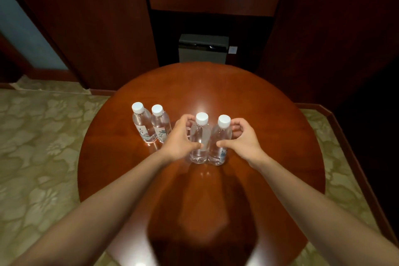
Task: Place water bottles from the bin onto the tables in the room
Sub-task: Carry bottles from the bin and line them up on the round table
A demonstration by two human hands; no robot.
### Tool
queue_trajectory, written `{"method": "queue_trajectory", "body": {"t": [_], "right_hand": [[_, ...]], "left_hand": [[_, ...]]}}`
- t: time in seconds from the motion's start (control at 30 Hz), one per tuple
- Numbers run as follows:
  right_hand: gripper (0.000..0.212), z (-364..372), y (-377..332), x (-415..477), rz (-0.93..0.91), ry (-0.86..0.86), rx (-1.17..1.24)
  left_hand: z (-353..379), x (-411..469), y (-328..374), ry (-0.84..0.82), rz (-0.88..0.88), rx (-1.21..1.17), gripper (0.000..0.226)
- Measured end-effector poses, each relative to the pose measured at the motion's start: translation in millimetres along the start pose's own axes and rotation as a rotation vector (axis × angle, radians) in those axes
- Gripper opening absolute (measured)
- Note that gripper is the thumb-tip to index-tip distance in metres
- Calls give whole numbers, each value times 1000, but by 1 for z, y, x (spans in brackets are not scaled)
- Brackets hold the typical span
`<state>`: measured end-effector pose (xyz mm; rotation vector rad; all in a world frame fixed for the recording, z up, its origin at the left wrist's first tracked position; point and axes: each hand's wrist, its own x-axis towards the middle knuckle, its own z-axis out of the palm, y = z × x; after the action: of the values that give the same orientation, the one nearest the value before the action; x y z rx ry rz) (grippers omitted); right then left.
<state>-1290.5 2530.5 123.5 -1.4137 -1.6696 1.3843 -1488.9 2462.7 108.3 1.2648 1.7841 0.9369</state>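
Observation:
Several clear water bottles with white caps stand upright on a round reddish wooden table (pixel 259 114). Two labelled bottles stand side by side at the left, one (pixel 143 124) beside the other (pixel 160 125). In the middle stand two more, touching each other. My left hand (pixel 180 138) curls round the left one (pixel 200 136), thumb on its front. My right hand (pixel 243 138) curls round the right one (pixel 220 138), thumb on its front too. Both bottles rest on the table top.
Behind the table a dark wooden cabinet wall has a recess holding a grey box-shaped unit (pixel 203 48). Patterned beige carpet (pixel 38 157) lies left and right of the table. A wooden skirting board (pixel 349 149) runs along the right.

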Motion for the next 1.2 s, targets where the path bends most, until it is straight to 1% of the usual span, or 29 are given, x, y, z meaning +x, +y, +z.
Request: {"method": "queue_trajectory", "body": {"t": [0.17, 0.33, 0.57, 0.7, 0.8, 0.9, 1.03, 1.1, 1.2], "right_hand": [[65, 2, 8, 28, -6, -37, -18], [65, 3, 20, 42, -24, -31, -71], [68, 5, 36, 43, -47, -16, -94], [67, 7, 37, 40, -71, -21, -155], [69, 4, 31, 37, -85, -58, -213], [75, -4, 16, 34, -132, -96, -259], [62, -18, -13, 31, -211, -156, -445], [54, -21, -23, 30, -241, -202, -609], [50, -20, -32, 31, -241, -249, -783]], "left_hand": [[12, 24, -9, 38, -38, 26, 80], [21, 36, -20, 45, -5, 27, 83], [24, 40, -34, 28, 24, 12, 84], [24, 38, -29, -5, 18, 54, 84], [17, 36, -18, -32, 7, 83, 76], [5, 33, -1, -45, 61, 110, 61], [-6, 29, 19, 60, 130, 171, 39], [-8, 31, 26, 88, 126, 231, 36], [-7, 33, 31, 91, 118, 347, 34]]}}
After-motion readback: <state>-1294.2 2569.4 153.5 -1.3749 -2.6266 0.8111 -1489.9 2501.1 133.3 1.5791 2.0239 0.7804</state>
